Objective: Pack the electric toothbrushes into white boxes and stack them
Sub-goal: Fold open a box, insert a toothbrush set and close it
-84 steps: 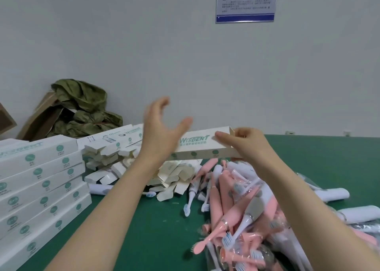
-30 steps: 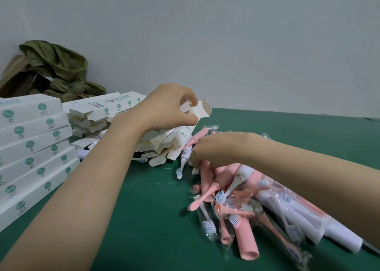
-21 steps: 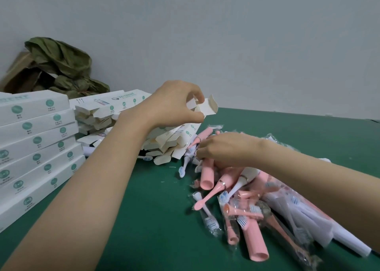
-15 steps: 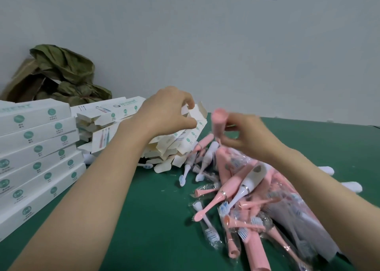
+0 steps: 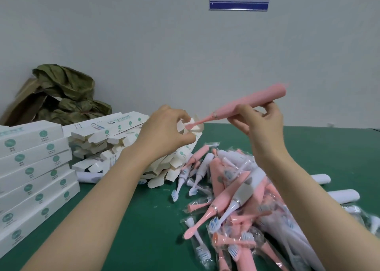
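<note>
Aloft, right grip (image 5: 262, 125) around pink toothbrush (image 5: 249, 103)

Right hand (image 5: 261, 125) pinching pink toothbrush (image 5: 248, 104) — tip at open white box (image 5: 190, 126), left hand (image 5: 164, 133) gripping it

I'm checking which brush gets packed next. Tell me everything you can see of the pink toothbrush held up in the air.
The pink toothbrush is smooth, matte and plastic-looking: thick at its flat butt end, tapering past a thin metallic ring to a slim neck. It hangs tilted in the air, butt up to the right, neck down to the left. The right hand pinches its body. Its tip meets the open flaps of the white box that the left hand grips; the bristles cannot be seen.
</note>
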Available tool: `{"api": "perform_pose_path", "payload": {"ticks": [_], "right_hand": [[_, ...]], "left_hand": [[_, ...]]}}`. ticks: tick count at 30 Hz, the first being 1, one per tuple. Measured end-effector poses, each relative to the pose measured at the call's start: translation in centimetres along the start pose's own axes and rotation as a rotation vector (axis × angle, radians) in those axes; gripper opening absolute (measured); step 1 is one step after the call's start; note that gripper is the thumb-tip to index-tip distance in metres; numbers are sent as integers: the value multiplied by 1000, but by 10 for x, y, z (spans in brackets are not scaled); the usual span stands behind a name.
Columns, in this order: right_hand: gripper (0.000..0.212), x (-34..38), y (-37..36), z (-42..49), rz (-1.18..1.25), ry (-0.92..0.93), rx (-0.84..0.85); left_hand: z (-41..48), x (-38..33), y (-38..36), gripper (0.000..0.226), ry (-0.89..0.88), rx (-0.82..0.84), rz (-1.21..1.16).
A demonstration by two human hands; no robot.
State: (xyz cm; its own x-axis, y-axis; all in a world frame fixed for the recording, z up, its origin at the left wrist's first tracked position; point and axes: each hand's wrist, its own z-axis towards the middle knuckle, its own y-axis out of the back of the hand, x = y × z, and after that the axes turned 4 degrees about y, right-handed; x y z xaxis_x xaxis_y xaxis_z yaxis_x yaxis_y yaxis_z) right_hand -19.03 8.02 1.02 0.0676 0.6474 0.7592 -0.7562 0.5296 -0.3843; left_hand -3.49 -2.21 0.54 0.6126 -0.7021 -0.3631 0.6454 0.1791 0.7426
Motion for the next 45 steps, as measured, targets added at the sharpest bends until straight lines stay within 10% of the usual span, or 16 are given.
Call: {"api": "perform_pose_path", "payload": {"ticks": [10, 16, 34, 45], "right_hand": [[11, 9, -3, 4, -570, 60, 359], [12, 11, 6, 3, -557, 165, 290], [17, -61, -4, -48, -1469, -91, 1292], [27, -9, 8, -11, -515, -244, 1006]], "left_hand": [[-2, -24, 2, 21, -142, -73, -106], [-7, -28, -7, 20, -164, -76, -103], [0, -8, -3, 39, -32, -5, 12], [0, -3, -3, 38, -8, 105, -8]]}}
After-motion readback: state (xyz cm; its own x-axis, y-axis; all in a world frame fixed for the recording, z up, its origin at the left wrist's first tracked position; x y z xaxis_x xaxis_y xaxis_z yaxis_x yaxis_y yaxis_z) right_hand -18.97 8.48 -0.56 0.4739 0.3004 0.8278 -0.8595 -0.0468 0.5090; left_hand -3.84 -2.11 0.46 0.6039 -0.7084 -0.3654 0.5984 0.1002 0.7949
